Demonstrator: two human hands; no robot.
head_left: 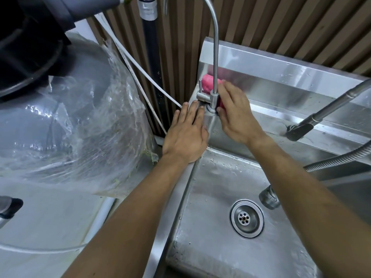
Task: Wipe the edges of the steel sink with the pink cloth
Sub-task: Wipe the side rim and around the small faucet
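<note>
The steel sink (pixel 178 199) fills the right half of the view, its left rim running up to the back corner. A pink cloth (pixel 207 83) lies bunched on the back ledge behind the base of a thin gooseneck tap (pixel 214 57). My right hand (pixel 234 115) holds the cloth against the ledge right beside the tap base, fingers over it. Flat on the sink's left rim lies my left hand (pixel 186 135), fingers straight and touching the tap's base from the left.
A large grey drum wrapped in clear plastic (pixel 66 125) stands close to the sink's left side. White tubes (pixel 140 81) run down the slatted wall. A pull-out spray hose (pixel 321 115) crosses the back ledge at right. The drain (pixel 247 217) sits in the wet basin.
</note>
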